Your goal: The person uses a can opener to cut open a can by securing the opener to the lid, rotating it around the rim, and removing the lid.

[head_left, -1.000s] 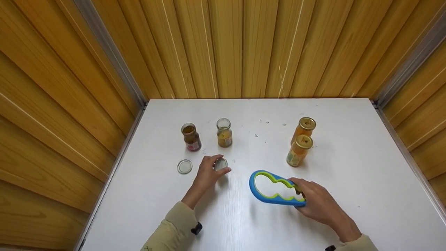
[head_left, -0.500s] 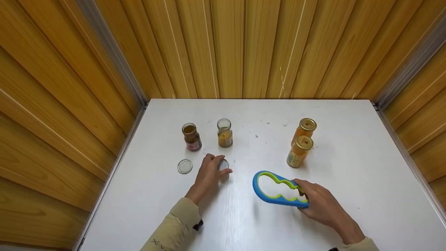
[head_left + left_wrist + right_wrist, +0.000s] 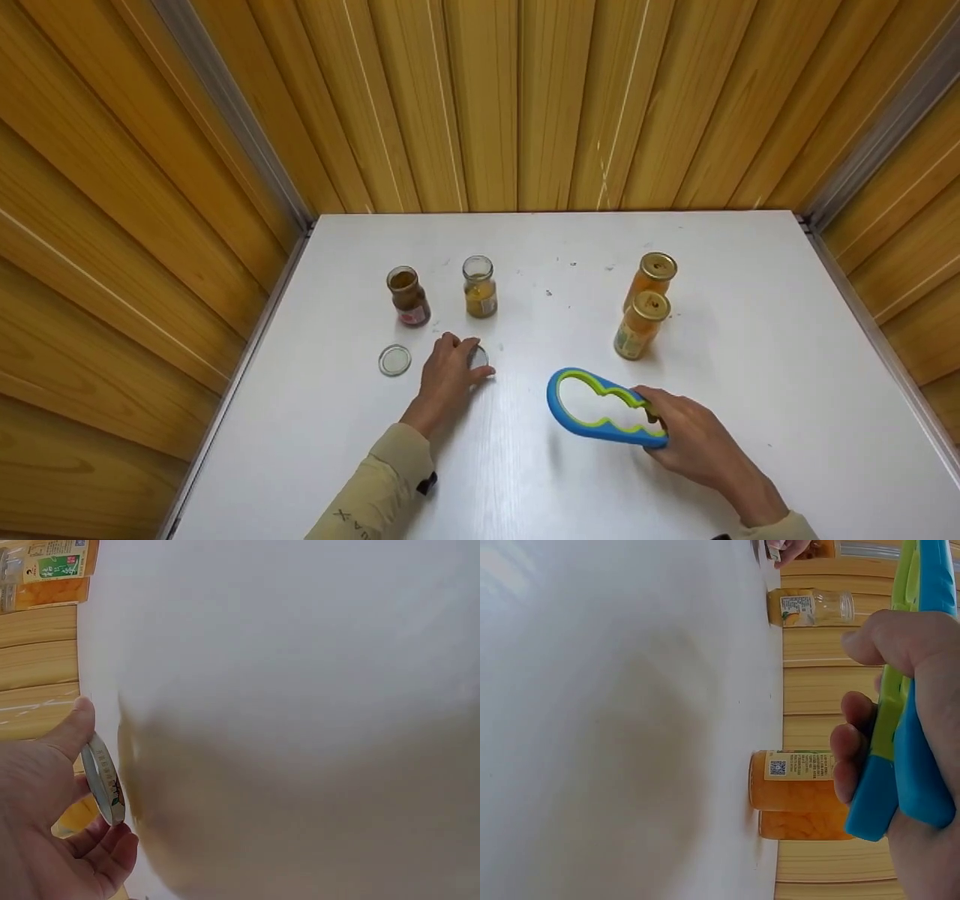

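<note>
My left hand (image 3: 448, 373) pinches a jar lid (image 3: 478, 358) between thumb and fingers, low over the white table. In the left wrist view the lid (image 3: 103, 778) stands on edge, printed rim showing. Another lid (image 3: 394, 360) lies flat to the left. Beyond the hand stand two uncapped glass jars: one with dark brown contents (image 3: 410, 306), one partly filled with yellow (image 3: 481, 300). My right hand (image 3: 697, 442) grips the handle end of a blue and green jar opener (image 3: 600, 432), its scalloped loop pointing left above the table. Nothing sits inside the loop.
Two capped jars of orange fruit, a nearer one (image 3: 636, 337) and a farther one (image 3: 649, 289), stand at the right with gold lids. Small dark specks dot the table (image 3: 525, 480). Wood-patterned walls (image 3: 517, 112) enclose its back and sides.
My left hand has lowered the lid slightly toward the table, and its fingers now cover more of it. The jar opener has shifted a little to the right with my right hand.
</note>
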Demonstrator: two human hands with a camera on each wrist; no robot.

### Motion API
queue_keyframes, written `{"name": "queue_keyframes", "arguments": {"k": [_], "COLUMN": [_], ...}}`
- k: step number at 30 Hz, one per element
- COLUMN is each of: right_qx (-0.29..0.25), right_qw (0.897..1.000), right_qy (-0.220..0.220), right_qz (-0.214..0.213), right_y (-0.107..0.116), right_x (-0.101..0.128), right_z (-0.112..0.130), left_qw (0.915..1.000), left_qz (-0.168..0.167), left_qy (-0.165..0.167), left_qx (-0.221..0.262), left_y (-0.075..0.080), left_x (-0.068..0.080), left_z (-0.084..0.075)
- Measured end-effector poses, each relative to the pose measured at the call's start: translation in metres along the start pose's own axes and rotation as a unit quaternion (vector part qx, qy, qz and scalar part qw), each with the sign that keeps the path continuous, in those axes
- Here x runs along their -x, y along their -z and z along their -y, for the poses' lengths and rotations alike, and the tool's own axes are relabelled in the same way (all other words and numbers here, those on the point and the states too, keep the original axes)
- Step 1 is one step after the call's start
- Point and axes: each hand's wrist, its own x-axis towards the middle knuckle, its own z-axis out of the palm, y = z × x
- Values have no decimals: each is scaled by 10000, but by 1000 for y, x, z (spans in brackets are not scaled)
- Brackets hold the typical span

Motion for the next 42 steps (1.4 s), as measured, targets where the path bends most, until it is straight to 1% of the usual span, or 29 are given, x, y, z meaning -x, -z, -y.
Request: {"name": "queue_keyframes", "arguments": {"k": [2, 7, 13, 20, 26, 34, 37, 42], "right_qx": [0, 6, 73, 43, -37, -129, -103, 34], "right_qw": [10000, 10000, 9999, 9998, 9994, 9978, 9982, 9989], "right_qy": [-21, -27, -44, -147, -343, -635, -592, -354], "right_qz": [-1, -30, -117, -116, 14, 105, 26, -312], "right_y": [0, -1, -1, 1, 2, 4, 5, 5], "right_x": [1, 2, 3, 6, 9, 12, 14, 18], "right_z": [-1, -2, -4, -6, -7, -11, -14, -19], "left_qw": [10000, 9999, 9998, 9990, 9978, 9971, 9974, 9969], "left_qz": [-46, -50, -30, 212, 389, 473, 401, 288], "left_qy": [-61, -44, -24, 138, 326, 335, 245, 178], "left_qx": [-36, -77, -193, -368, -417, -490, -552, -717], "left_y": [-2, -4, -5, -6, -6, -6, -5, -4], "left_x": [0, 0, -1, -3, -4, -4, -4, -4], "left_z": [2, 6, 6, 5, 2, -2, -3, -5]}}
